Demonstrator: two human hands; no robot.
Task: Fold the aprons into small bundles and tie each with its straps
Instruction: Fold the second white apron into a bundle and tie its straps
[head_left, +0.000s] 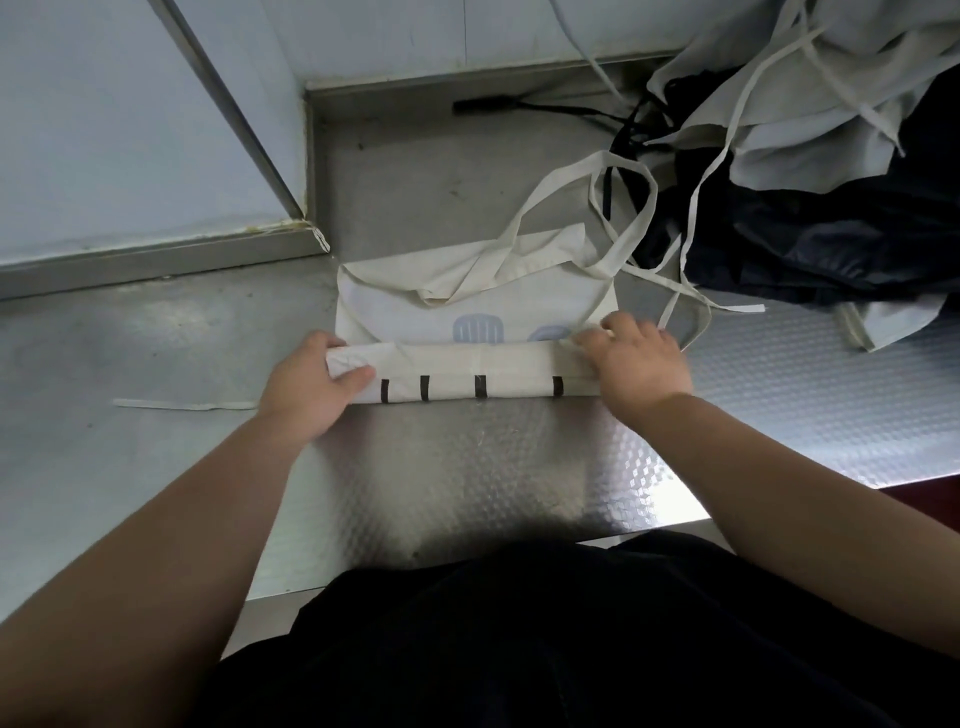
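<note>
My left hand (310, 387) and right hand (635, 364) each hold one end of the rolled apron (483, 371), fingers curled round it. It lies mid worktop (493, 462), near the pile (810, 218) at the back right corner.

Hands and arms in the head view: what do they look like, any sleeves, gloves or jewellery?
The left hand and right hand are bare: no gloves, and no rings or watch show. The left forearm and right forearm are uncovered up to the frame edges, with no sleeve in view. A black garment covers the torso below.
</note>
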